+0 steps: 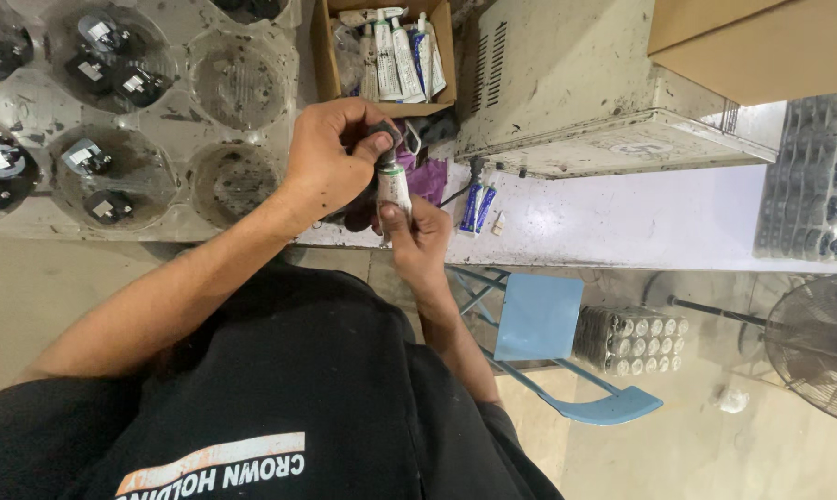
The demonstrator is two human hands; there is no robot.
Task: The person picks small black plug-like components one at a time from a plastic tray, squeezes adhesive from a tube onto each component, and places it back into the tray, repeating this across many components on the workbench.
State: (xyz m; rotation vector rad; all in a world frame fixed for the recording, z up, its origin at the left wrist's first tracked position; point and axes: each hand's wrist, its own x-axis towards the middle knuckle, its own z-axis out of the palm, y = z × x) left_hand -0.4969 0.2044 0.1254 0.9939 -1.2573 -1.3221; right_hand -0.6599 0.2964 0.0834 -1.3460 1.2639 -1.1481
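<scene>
The right hand [416,243] pinches a small white tube [393,185] upright from below, while the left hand [330,153] closes its fingers around a dark part [378,141] at the tube's top. Both hover over the white counter's [622,222] near edge, in front of a cardboard box of tubes [388,51] and beside a clear plastic tray [159,120].

I see bare tabletop [622,218] open rightward; the cardboard box [324,56], metal housing [566,83] and plastic tray [173,120] hem my hands [330,153] in.
</scene>
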